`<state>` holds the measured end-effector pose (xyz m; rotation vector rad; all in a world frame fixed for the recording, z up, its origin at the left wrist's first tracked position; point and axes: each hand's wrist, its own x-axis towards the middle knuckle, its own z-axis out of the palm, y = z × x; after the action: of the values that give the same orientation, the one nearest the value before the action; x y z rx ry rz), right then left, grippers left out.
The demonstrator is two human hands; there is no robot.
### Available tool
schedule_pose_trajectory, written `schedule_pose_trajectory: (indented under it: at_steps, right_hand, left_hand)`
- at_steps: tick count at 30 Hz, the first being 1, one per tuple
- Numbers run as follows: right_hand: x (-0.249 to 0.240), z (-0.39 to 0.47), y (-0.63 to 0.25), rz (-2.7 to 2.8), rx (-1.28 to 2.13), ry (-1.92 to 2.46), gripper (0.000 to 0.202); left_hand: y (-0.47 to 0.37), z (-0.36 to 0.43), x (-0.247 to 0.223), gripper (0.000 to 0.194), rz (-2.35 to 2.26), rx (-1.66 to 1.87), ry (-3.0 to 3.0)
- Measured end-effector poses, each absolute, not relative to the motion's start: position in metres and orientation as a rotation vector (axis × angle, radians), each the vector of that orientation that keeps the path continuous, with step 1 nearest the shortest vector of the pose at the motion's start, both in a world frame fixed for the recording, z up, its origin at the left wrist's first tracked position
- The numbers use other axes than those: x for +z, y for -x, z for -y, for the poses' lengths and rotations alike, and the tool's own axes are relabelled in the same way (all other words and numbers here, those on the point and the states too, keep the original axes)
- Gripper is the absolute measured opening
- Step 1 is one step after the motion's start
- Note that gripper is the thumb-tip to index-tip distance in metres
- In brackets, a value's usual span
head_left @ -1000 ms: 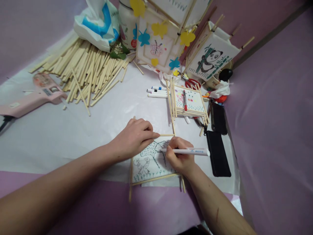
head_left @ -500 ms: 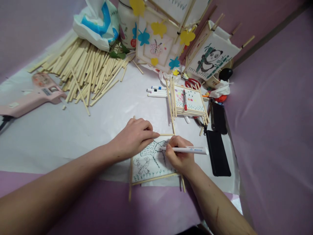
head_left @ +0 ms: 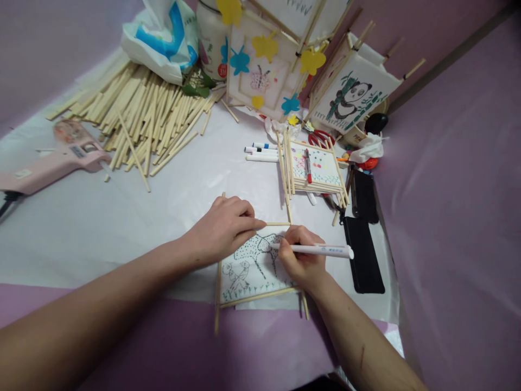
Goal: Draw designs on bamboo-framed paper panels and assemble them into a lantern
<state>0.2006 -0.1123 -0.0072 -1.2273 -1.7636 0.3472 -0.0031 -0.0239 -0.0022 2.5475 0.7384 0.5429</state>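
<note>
A white marker pen (head_left: 321, 250) is pinched in my right hand (head_left: 303, 255), its tip touching the sheet of paper (head_left: 260, 277) close to a dotted tree drawing. The paper is set in a frame of thin wooden sticks (head_left: 260, 297) and also carries two birds in dark outline and a row of green grass. My left hand (head_left: 226, 228) lies over the upper left corner, fingers bent and closed on the frame, with the index fingertip at the top stick. That corner is hidden beneath it.
Loose wooden sticks (head_left: 150, 119) and a pink glue gun (head_left: 61, 157) lie left. Several markers (head_left: 262, 152) sit beside stacked framed panels (head_left: 315, 163). Two black phone-like objects (head_left: 364, 255) are at right. Behind stand decorated panels (head_left: 264, 70), a panda picture (head_left: 352, 98) and red-handled scissors (head_left: 319, 138).
My right hand and the marker have shifted slightly to the right across the drawing. My left hand stays in place on the frame.
</note>
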Motion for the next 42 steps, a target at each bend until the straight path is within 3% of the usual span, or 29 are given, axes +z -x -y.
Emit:
schedule_pose_trajectory:
  at_steps: [42]
  right_hand:
    - [-0.0070,0.1127,-0.2012,1.761,0.340,1.214,0.026]
  left_hand:
    - [0.0040,0.0236,-0.0025,0.020,-0.725,0.561,-2.547]
